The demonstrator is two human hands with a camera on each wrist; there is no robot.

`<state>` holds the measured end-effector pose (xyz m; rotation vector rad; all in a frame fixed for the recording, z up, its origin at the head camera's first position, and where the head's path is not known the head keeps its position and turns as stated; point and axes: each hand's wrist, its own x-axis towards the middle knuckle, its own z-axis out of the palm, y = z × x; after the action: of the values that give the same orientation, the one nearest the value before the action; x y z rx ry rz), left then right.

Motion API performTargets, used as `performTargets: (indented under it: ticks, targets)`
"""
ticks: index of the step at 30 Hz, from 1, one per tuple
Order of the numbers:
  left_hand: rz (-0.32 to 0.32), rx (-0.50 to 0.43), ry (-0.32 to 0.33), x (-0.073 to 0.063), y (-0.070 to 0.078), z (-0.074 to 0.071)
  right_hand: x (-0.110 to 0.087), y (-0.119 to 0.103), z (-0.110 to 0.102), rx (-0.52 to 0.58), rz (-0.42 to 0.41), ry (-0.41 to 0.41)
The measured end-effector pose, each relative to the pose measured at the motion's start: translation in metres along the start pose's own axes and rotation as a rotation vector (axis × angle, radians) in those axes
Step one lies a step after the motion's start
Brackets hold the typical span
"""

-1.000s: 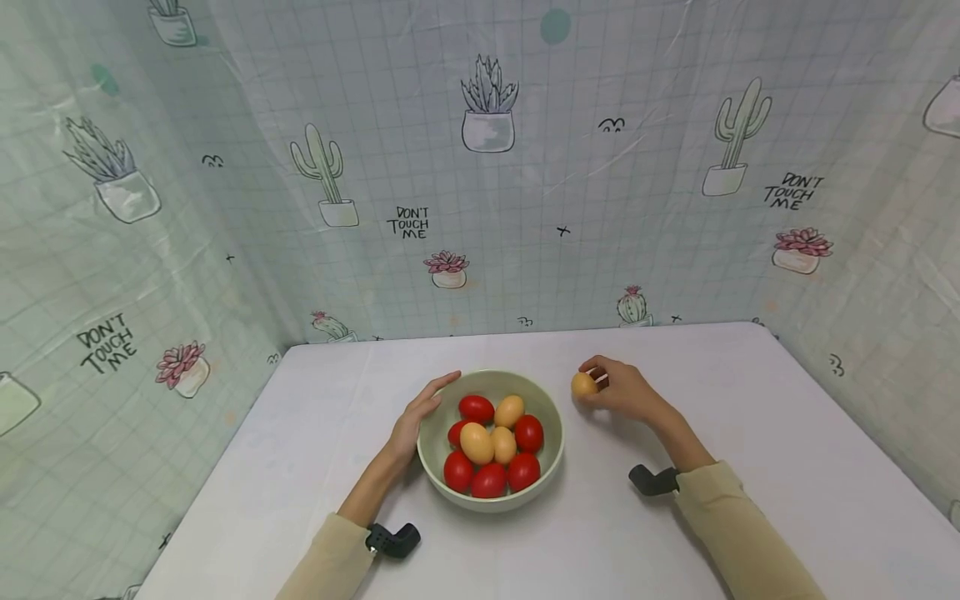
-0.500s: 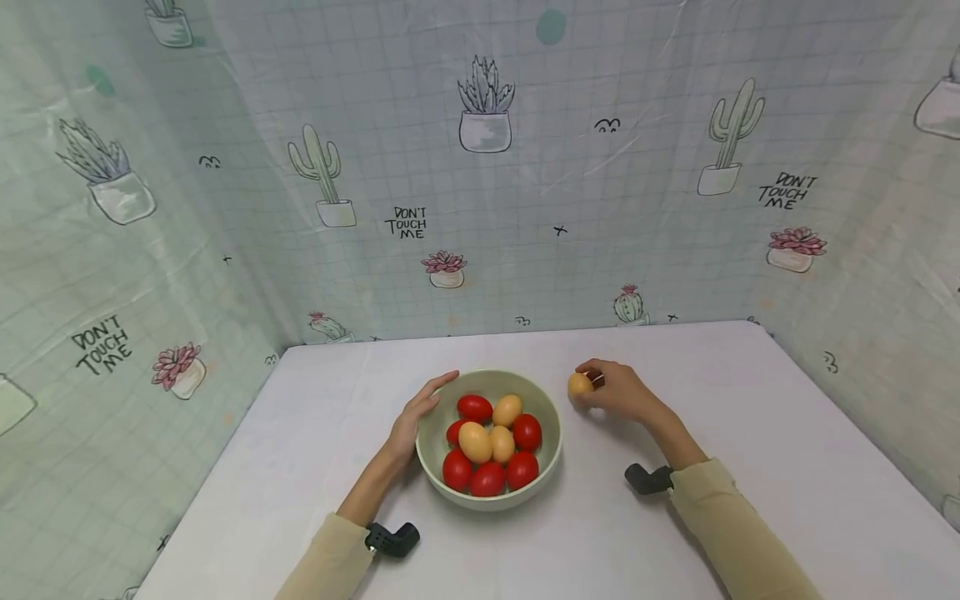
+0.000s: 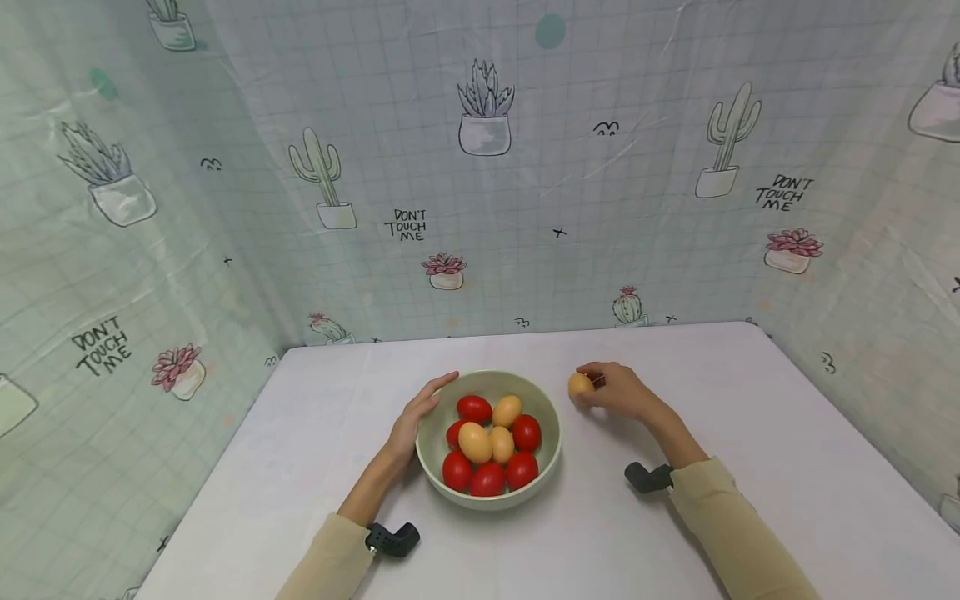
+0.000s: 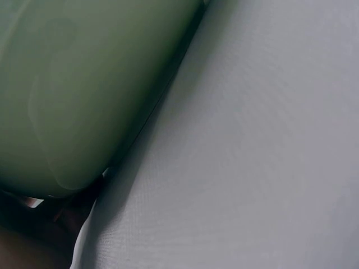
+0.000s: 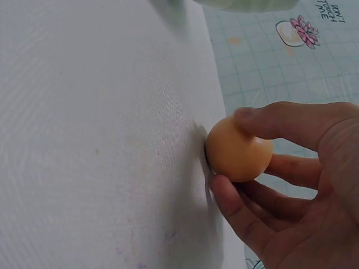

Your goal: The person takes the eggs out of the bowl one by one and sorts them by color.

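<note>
In the head view a pale green bowl (image 3: 551,454) holds several red eggs (image 3: 488,480) and 3 yellow-tan eggs (image 3: 476,442). My left hand (image 3: 408,425) rests against the bowl's left side, its fingers extended along the rim. The left wrist view shows the bowl's smooth outer wall (image 4: 84,101) close up, with most of that hand dark or out of frame. To the right of the bowl, my right hand (image 3: 617,390) pinches another yellow-tan egg (image 3: 580,385). In the right wrist view, the thumb and fingers hold this egg (image 5: 235,151) at or just above the tabletop.
The white table (image 3: 750,433) reaches back to a hanging cloth (image 3: 525,275) printed with cacti and lettering. More of that cloth hangs along the left and right sides. A black wrist camera (image 3: 393,540) sits on the left wrist, and another (image 3: 648,479) on the right.
Over the last second the right hand and its egg shift very slightly left in the head view, as the whole scene does. The left hand stays on the bowl.
</note>
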<state>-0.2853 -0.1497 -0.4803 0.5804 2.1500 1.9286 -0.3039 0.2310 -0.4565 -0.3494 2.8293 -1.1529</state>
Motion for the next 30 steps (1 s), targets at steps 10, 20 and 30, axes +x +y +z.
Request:
performTargets:
  ticks: [10,20,30]
  targets:
    - [0.004,-0.023,0.008,-0.0031,0.0008,0.0016,-0.0024,-0.0035,-0.0037,-0.028,-0.004,-0.026]
    - [0.006,-0.017,-0.015,-0.0037,0.0007,0.0017,-0.0029,-0.0016,-0.0033,-0.057,-0.012,-0.048]
    - [-0.001,-0.025,-0.019,-0.0009,-0.0004,-0.0012,-0.0077,-0.0067,-0.0080,-0.086,-0.006,-0.058]
